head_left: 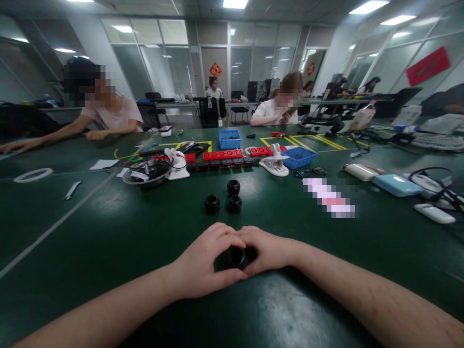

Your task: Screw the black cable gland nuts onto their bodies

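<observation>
A small black ring-shaped part (236,257) with a hollow top stands on the green table in front of me, enclosed by both hands. My left hand (208,256) curves round it from the left, fingers at its far side and thumb at its near side. From the right, my right hand (268,251) curls round the same part, its fingertips meeting those of the left. Part of the piece's outline is covered by my fingers. Just beyond my hands stand three similar black parts, one at the left (212,204), one at the right (235,204) and one behind (233,187).
Farther back lie red and black blocks in a row (223,154), white clamps (275,160), a metal bowl (147,176) and blue bins (229,139). A wrench (72,190) lies left; a light-blue case (397,185) and cables are right. Other people sit across the table.
</observation>
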Available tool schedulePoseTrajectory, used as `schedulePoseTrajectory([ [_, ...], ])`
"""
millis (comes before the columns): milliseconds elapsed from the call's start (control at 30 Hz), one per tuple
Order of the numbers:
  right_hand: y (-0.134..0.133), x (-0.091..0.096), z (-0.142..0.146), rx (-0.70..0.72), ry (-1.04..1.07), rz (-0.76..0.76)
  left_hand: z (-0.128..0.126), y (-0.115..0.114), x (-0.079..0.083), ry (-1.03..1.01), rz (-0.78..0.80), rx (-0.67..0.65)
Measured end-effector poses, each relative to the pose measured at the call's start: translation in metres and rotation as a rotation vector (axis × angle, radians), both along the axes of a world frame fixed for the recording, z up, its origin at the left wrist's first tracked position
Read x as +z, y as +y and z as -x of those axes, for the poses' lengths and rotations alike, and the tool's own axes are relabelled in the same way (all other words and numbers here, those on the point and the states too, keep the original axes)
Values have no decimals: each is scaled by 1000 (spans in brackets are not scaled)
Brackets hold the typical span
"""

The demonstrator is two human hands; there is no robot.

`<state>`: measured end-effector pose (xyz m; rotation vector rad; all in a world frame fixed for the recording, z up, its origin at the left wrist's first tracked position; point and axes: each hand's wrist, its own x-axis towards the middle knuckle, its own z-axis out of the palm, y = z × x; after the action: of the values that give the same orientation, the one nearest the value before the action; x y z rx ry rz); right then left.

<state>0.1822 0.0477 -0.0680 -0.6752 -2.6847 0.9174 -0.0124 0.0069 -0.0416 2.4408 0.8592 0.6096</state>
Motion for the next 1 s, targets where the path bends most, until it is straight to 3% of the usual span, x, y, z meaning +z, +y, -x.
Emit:
schedulePoseTrajectory([
  [133,1,5,-2,49,-17,27,2,1,13,33,66,-140],
  [267,0,8,-1,76,-54,15,2,2,15,100,69,-165],
  [633,1,4,-2,46,-55,11,-2,-2,2,140,-38,45],
  [767,1,4,-1,46,-56,17,-6,-4,-8,105,-166,141],
  [1000,1,4,-1,48,-56,21,-7,-2,-27,79,-349,158],
])
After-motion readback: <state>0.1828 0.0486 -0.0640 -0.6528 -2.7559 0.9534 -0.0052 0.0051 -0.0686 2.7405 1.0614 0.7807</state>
